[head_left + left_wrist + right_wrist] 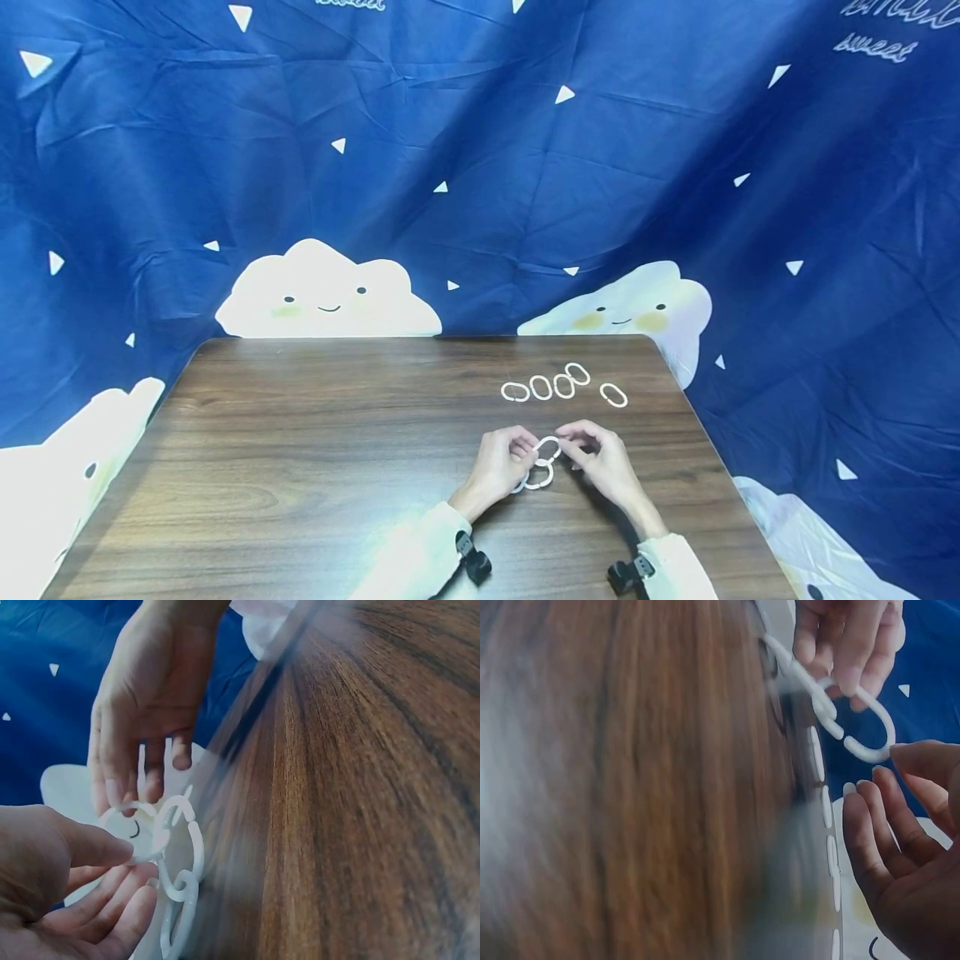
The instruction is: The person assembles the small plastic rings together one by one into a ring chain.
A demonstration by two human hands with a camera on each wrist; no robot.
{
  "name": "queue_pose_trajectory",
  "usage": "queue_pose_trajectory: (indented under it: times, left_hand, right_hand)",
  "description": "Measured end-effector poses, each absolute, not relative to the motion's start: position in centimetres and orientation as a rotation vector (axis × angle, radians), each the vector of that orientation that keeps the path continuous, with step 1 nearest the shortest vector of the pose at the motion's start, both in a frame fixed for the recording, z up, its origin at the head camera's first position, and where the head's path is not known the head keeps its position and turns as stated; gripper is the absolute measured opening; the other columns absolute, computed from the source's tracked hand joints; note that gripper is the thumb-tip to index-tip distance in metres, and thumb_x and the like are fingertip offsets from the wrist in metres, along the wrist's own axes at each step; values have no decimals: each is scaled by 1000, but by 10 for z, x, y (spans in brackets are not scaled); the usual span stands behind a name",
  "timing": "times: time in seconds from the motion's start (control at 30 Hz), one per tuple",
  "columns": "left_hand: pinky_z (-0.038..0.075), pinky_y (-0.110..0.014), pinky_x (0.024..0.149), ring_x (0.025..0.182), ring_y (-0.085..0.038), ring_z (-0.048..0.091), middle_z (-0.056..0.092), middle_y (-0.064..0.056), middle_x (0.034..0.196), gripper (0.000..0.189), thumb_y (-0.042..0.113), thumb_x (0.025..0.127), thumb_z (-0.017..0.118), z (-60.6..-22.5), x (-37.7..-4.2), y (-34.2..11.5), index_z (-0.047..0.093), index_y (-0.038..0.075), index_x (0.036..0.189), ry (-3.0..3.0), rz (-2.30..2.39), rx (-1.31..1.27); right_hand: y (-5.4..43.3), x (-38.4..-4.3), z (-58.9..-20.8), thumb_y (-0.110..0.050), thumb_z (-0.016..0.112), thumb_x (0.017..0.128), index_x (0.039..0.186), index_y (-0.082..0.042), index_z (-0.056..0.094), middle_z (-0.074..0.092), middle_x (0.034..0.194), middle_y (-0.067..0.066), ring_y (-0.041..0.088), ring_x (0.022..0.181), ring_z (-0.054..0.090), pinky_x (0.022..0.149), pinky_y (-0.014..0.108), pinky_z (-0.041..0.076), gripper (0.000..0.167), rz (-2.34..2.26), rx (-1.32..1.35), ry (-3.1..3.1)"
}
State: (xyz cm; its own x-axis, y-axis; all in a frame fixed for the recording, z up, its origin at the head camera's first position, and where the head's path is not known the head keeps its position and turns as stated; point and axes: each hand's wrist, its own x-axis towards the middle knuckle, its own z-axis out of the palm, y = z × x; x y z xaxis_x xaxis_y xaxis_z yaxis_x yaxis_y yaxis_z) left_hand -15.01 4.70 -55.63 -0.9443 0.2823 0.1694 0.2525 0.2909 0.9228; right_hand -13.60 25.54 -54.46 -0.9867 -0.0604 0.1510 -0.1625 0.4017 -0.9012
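A white oval plastic chain link (553,440) with a small gap in its side is between my two hands. My left hand (501,460) pinches it by thumb and fingers on one side. On the opposite side, the thumb and forefinger of my right hand (600,460) pinch its edge, the other fingers spread loosely. A second link (549,479) hooks onto the held one and hangs below it. More of the short chain (171,941) shows under my left fingers in the left wrist view, partly covered by the hand.
Several loose white links (541,387) lie in a row toward the back right of the brown wooden table (300,433); one link (613,395) is set apart to the right. A blue curtain (480,167) with clouds and triangles stands behind the table's far edge.
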Motion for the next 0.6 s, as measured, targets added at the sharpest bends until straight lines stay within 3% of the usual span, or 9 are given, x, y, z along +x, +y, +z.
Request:
queue_pose_trajectory:
  times: [0.2, 0.6]
  left_hand:
    - [58, -13, 65, 69, -2, 66, 75, -12, 81, 9, -6, 86, 74, -556, -150, 46, 74, -2, 94, 2494, 1821, 482]
    - [59, -16, 64, 67, 1, 64, 74, -11, 79, 7, -3, 86, 74, -553, -150, 42, 73, 2, 90, 2511, 1880, 463]
  right_hand:
    - [269, -145, -541, -10, 72, 97, 116, -1, 73, 75, 107, 24, 15, 81, 73, 61, 35, 63, 21, 1652, 140, -2558]
    - [294, -168, -534, -7, 68, 100, 119, 4, 68, 71, 112, 31, 14, 87, 74, 66, 33, 65, 23, 1619, -54, -2584]
